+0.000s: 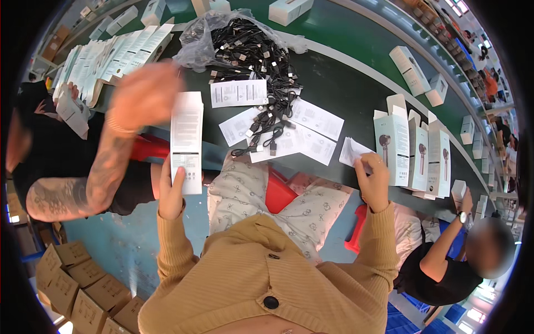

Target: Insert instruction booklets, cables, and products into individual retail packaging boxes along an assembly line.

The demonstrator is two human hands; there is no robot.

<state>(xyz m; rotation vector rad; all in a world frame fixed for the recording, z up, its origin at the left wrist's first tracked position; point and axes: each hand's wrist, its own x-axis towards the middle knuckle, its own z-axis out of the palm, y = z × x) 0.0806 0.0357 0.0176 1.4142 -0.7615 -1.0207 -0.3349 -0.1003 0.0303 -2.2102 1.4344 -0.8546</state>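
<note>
My left hand (pixel 171 189) grips a tall white printed carton (pixel 186 142), its thumb lying across the lower front. At the table's near edge, my right hand (pixel 372 177) has its fingers bent together at the corner of a folded white leaflet (pixel 354 150). Between the hands, several printed leaflets (pixel 317 119) are spread out, with coiled black USB cables (pixel 272 133) lying on some of them. Just right of my right hand stand white cartons (pixel 394 150) with open top flaps and a pictured device on the front.
A heap of black cables (pixel 245 44) spills from a clear plastic bag (pixel 196 42). A co-worker's blurred arm (pixel 105 167) reaches in at left, near stacked flat cartons (pixel 114 55). Another person (pixel 450 256) sits at right. White boxes (pixel 410 69) lie on the green belt (pixel 345 33) beyond.
</note>
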